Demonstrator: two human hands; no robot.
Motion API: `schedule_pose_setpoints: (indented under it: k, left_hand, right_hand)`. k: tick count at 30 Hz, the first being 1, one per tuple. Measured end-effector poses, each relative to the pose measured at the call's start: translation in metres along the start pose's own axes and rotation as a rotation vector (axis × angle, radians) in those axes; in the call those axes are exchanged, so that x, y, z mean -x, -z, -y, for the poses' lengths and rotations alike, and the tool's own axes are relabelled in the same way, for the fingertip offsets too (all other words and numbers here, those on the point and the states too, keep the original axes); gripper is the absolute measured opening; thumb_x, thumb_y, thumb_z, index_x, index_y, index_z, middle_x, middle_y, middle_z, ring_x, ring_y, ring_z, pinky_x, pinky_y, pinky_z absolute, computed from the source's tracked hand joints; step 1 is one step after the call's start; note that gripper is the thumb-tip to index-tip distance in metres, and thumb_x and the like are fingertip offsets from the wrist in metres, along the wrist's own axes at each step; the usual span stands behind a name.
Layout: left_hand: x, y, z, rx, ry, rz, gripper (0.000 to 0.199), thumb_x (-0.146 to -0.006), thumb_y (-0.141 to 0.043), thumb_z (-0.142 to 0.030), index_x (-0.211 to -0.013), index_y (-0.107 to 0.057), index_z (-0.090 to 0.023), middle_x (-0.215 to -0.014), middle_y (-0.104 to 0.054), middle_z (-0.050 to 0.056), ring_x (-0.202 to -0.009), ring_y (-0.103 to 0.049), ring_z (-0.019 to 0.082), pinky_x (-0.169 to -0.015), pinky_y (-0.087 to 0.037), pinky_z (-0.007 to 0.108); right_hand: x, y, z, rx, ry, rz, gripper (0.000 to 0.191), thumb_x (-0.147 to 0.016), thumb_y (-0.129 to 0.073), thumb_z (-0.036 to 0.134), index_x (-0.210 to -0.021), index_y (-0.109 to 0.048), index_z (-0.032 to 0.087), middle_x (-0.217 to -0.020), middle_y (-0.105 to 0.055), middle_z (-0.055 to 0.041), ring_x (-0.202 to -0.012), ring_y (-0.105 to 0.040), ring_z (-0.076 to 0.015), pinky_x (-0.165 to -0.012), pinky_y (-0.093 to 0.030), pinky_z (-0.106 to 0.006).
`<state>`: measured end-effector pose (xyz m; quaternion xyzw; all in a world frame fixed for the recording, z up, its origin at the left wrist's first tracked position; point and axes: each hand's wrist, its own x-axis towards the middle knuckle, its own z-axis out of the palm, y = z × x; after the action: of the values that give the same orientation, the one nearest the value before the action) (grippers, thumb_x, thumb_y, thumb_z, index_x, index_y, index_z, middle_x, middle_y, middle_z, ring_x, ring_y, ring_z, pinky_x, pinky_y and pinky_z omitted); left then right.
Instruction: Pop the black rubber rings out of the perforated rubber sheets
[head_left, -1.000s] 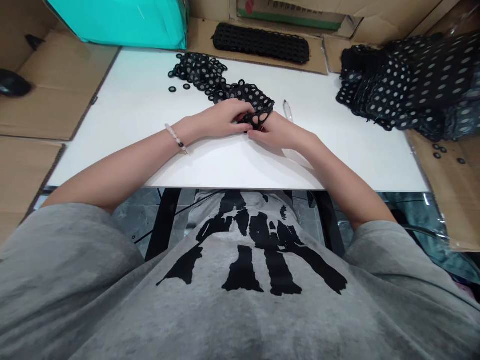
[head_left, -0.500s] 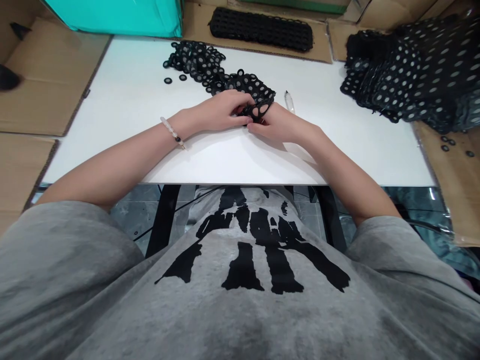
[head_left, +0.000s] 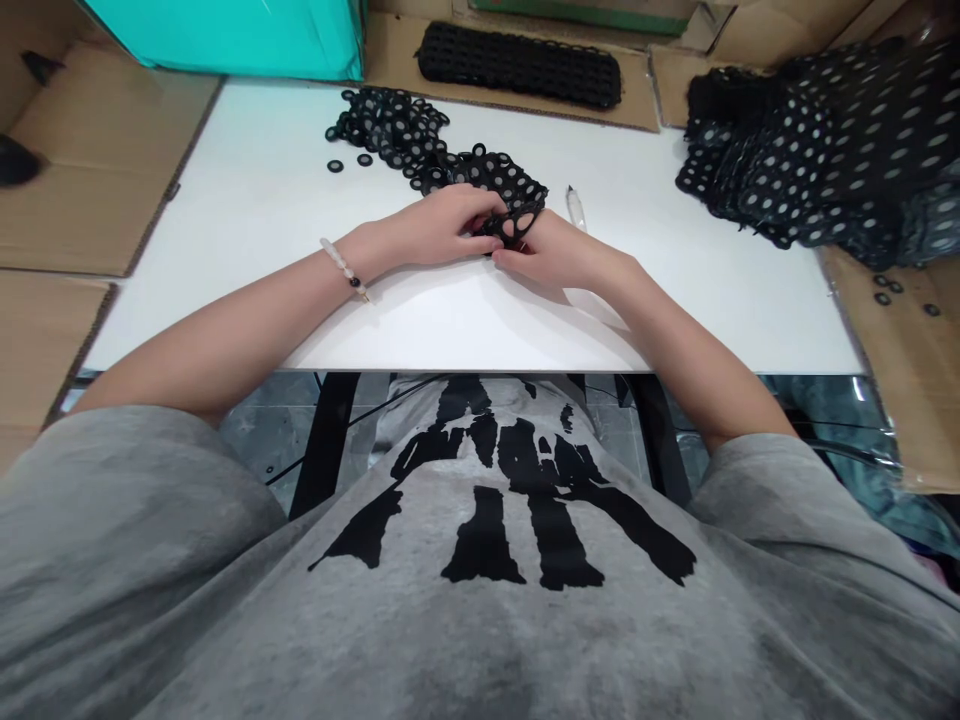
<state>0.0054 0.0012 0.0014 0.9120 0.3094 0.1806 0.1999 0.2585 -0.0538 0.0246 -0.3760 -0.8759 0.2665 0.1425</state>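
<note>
Working from the far left, I have sheets of brown cardboard with a dark object lying on them, and a teal package past the top left corner of the white bench. Near the bench's far edge, two loose black rings lie apart, just left of a strip of black rubber rings, which runs from there toward the middle of the bench and down into my hands. My left hand, with a beaded bracelet on its wrist, curves over the strip from the left, and its fingers close in on the near end. My right hand comes in from the other side, its fingers tucked in low under that same end, so the two hands are narrow and close together, pinching the strip between them just off the bench's middle. The step in hand looks like working at the rings at this end, though the fingers hide exactly what they grip. I judge that the next move calls for a firm, steady pinch, since the strip looks thin and flexible. Just right of my hands lies a clear pointed tool; beyond the far edge sits a flat black mat of rings, and past the far right corner rises a large pile of perforated black sheets, with a few loose rings on the cardboard below it.
</note>
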Motion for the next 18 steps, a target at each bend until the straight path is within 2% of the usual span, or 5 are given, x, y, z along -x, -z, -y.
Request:
schedule_pose_setpoints:
  k: [4, 10, 18]
  left_hand:
    - [0.0007, -0.0013, 0.0003, -0.016, -0.011, -0.012, 0.035, -0.101, -0.077, -0.048, -0.130, -0.083, -0.030, -0.101, -0.077, 0.010, -0.110, -0.074, 0.038, -0.106, -0.060, 0.051]
    - [0.0014, -0.0025, 0.0013, -0.036, -0.034, -0.011, 0.039, -0.104, -0.074, -0.049, -0.131, -0.082, -0.024, -0.107, -0.079, 0.012, -0.109, -0.074, 0.036, -0.107, -0.060, 0.050]
    - [0.0021, -0.0025, 0.0025, -0.023, -0.003, 0.003, 0.040, -0.105, -0.077, -0.048, -0.136, -0.084, -0.024, -0.111, -0.083, 0.014, -0.116, -0.078, 0.038, -0.110, -0.060, 0.050]
  right_hand:
    - [-0.0013, -0.0011, -0.0018, 0.008, 0.000, 0.014, 0.021, -0.110, -0.072, 0.026, -0.095, -0.057, 0.027, -0.090, -0.062, -0.0055, -0.105, -0.061, -0.0325, -0.110, -0.062, -0.057]
    - [-0.0035, -0.0037, -0.0028, 0.019, 0.025, 0.003, 0.021, -0.111, -0.068, 0.026, -0.094, -0.056, 0.027, -0.092, -0.063, -0.0054, -0.104, -0.061, -0.0311, -0.112, -0.061, -0.056]
    - [-0.0027, -0.0040, -0.0035, 0.002, 0.059, -0.009, 0.022, -0.113, -0.072, 0.037, -0.098, -0.058, 0.027, -0.091, -0.062, -0.0041, -0.101, -0.060, -0.0297, -0.109, -0.063, -0.054]
